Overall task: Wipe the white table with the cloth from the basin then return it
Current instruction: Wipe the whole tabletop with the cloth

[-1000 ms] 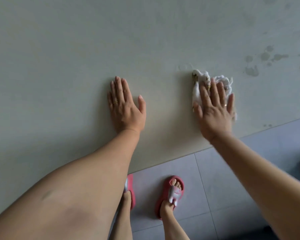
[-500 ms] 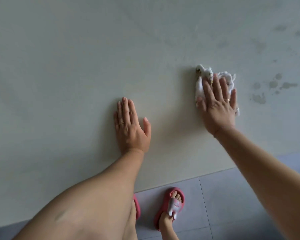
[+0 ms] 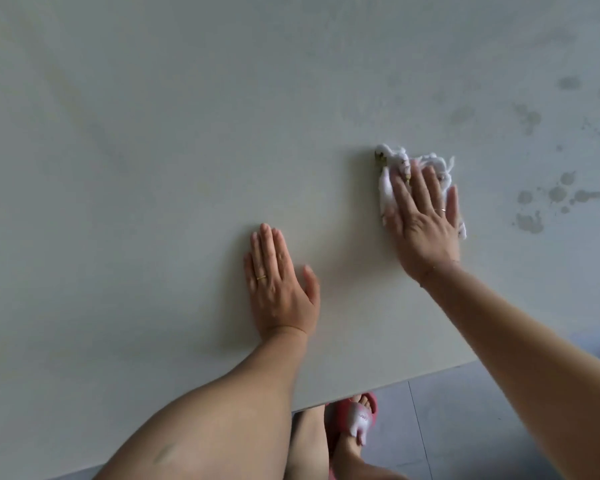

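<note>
The white table fills most of the view. A crumpled white cloth lies on it right of centre, and my right hand presses flat on top of it, fingers spread, covering its near half. My left hand rests palm down on the bare tabletop to the left, fingers together, holding nothing. Wet patches and drops mark the table to the right of the cloth. The basin is out of view.
The table's near edge runs slantwise across the lower right. Below it lie grey floor tiles and my foot in a red slipper.
My right hand has pushed the cloth farther from the near edge. The view has shifted so that more of the tabletop shows and less floor. My left hand stays flat on the table.
</note>
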Demonstrator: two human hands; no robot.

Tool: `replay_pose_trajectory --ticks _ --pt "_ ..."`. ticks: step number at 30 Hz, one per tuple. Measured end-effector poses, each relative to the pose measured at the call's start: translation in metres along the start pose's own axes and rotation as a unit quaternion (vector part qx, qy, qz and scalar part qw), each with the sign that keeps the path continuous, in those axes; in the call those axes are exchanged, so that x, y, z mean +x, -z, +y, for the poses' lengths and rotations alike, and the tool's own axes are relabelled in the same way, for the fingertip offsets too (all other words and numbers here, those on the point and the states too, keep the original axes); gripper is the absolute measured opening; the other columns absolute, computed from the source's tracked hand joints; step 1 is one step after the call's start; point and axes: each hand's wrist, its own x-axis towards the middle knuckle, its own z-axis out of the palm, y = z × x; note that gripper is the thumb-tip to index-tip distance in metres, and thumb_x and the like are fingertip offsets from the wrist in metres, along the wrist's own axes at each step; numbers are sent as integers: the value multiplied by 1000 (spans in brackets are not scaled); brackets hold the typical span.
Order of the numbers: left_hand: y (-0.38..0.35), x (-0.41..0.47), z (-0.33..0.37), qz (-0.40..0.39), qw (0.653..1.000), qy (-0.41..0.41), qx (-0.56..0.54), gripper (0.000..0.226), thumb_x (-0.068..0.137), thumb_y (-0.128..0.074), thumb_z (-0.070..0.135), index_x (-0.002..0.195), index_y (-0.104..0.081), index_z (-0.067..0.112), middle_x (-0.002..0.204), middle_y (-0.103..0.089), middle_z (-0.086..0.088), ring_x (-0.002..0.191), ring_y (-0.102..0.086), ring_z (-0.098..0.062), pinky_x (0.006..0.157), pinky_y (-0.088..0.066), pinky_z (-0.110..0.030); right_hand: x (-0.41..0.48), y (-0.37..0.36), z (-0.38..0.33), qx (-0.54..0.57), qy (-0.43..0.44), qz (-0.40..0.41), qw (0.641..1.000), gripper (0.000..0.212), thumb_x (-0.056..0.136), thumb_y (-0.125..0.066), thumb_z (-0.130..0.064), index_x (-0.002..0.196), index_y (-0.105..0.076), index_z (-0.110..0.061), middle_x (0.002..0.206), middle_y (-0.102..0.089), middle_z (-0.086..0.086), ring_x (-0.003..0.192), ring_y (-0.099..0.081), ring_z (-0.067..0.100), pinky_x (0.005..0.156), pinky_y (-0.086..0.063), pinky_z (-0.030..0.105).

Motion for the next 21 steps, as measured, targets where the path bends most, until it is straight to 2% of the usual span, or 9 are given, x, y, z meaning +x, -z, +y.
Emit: replay_pose_trajectory --ticks 2,3,5,8,10,14,17,19,21 --pt "0 0 0 -10 1000 -2 0 67 89 -35 34 145 -30 0 154 -26 -16 144 -22 -32 117 -18 -44 -2 -6 -31 40 -86 11 995 59 92 -20 -41 150 -13 -32 160 -2 -3 147 5 17 114 12 43" --pt "1 1 0 -16 1000 -3 -1 67 89 -34 35 145 -29 0 154 -26 -16 144 -22 -31 117 -17 -44 -9 -12 -50 44 -83 4 996 61 91 -24 -39 150 -14 -30 160 -2 -1 147 6 20 113 13 45" --pt "2 1 1 -17 1000 0 -1 66 91 -32 38 145 -31 -1 154 -27 -16 143 -23 -32 116 -19 -45 -29 -25 -82 7 31 -30 999 61 91 -30 -37 150 -13 -32 159 1 -3 147 8 20 113 11 48" --pt "2 1 1 -6 1000 0 -11 65 93 -32 38 142 -35 -3 151 -31 -18 141 -27 -33 115 -22 -47 -32 -24 -71 -39 234 -57 970 57 95 -30 -42 149 -15 -34 157 -2 -8 146 0 17 117 0 46" --pt "2 0 -1 -15 1000 -6 -11 65 90 -34 35 144 -32 -2 153 -28 -17 143 -23 -33 116 -20 -46 -6 -10 -42 -85 282 -54 954 58 94 -25 -46 149 -11 -34 158 -9 -6 145 -3 16 116 -4 44" --pt "2 0 -1 -21 1000 -1 -1 66 88 -35 32 145 -30 -1 154 -26 -16 144 -21 -32 116 -19 -45 48 11 -2 -33 63 -12 997 58 95 -21 -48 149 -5 -35 160 -6 -3 147 -1 16 117 2 45" --pt "2 1 0 -18 1000 -2 4 67 88 -35 33 145 -31 -1 154 -26 -17 143 -22 -32 116 -18 -45 54 0 -39 31 -100 30 994 57 98 -28 -41 150 -10 -30 160 0 -3 147 5 19 116 9 46" --pt "1 0 -1 -16 1000 -4 10 67 87 -36 33 145 -30 -1 154 -26 -17 143 -22 -32 116 -17 -45 38 -12 -76 38 -77 23 996 58 97 -31 -37 151 -9 -29 160 3 -1 147 7 20 114 13 46" --pt "0 0 -1 -17 1000 -3 19 67 88 -36 33 145 -30 -1 154 -26 -17 144 -21 -31 117 -16 -44 18 -19 -93 13 59 -13 998 58 97 -31 -37 151 -10 -30 160 1 -3 147 6 19 114 14 45"
